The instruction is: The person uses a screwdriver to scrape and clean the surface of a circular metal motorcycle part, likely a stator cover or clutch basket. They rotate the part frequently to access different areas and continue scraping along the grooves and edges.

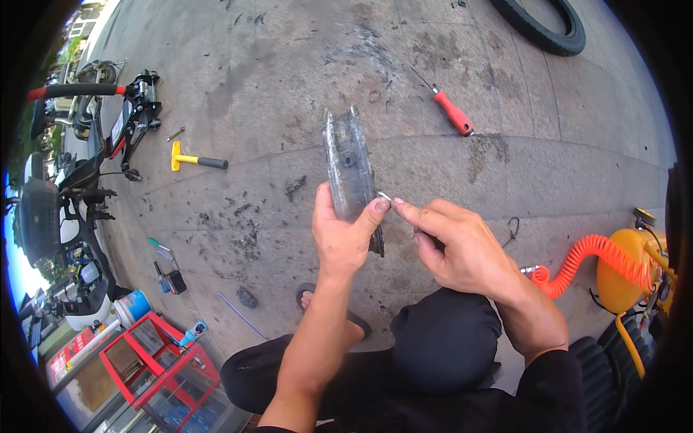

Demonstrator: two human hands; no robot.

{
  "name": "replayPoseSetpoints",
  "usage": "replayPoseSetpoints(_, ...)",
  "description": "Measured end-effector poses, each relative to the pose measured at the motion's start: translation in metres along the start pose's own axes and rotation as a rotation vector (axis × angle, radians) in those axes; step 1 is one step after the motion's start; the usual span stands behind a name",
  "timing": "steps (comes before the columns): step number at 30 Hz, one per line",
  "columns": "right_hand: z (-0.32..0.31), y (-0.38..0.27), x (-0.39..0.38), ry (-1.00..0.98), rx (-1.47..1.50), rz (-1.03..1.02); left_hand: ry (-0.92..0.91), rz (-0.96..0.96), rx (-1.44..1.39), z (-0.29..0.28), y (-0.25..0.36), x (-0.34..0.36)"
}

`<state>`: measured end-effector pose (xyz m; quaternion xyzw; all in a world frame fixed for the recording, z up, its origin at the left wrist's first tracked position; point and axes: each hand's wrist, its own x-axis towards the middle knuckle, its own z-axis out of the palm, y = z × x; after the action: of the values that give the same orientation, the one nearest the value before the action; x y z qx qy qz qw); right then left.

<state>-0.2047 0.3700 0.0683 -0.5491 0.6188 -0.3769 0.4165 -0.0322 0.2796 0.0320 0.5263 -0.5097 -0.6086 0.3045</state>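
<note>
My left hand is wrapped round the lower part of a worn grey metal channel piece, thumb across its right edge. The piece is tilted, dirty and scuffed, with a small round hole or stud near its middle. Beside the left thumb, my right hand is closed in a pinch on a small silver-tipped piece at the channel's right edge. The fingers cover most of that small piece, so its kind is hidden. A dark, ragged strip sticks out below the left thumb.
A red-handled screwdriver, a yellow hammer and dark crumbs lie on the paving. Far right is a black tyre. An orange coiled hose joins a yellow tank. A motorcycle and red-framed cart stand left.
</note>
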Motion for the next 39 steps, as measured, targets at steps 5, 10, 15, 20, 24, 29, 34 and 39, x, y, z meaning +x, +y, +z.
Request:
replayPoseSetpoints(5,0.003,0.002,0.000,0.000,0.006,0.004,0.027,-0.006,-0.055,0.003,-0.002,-0.003)
replayPoseSetpoints(10,0.011,0.002,0.004,0.038,-0.009,-0.004,0.061,0.017,-0.054,0.001,-0.007,-0.002)
replayPoseSetpoints(15,0.009,0.001,0.001,0.035,0.007,-0.023,0.050,0.029,-0.072,0.001,-0.004,-0.005)
replayPoseSetpoints(20,0.006,0.001,0.000,-0.010,-0.013,-0.012,0.029,0.052,-0.063,-0.003,-0.011,-0.005)
replayPoseSetpoints(24,0.009,0.000,0.001,-0.002,-0.019,-0.031,0.029,0.037,-0.062,-0.002,-0.009,-0.007)
replayPoseSetpoints(29,0.018,0.013,0.026,0.283,0.020,-0.057,-0.007,0.027,0.157,-0.001,-0.017,-0.014)
replayPoseSetpoints(34,0.008,0.023,0.027,0.224,0.342,0.275,-0.070,0.101,0.144,0.010,-0.012,-0.024)
replayPoseSetpoints(39,0.010,0.015,0.035,0.115,0.229,0.326,-0.067,0.188,0.123,0.008,-0.026,-0.021)
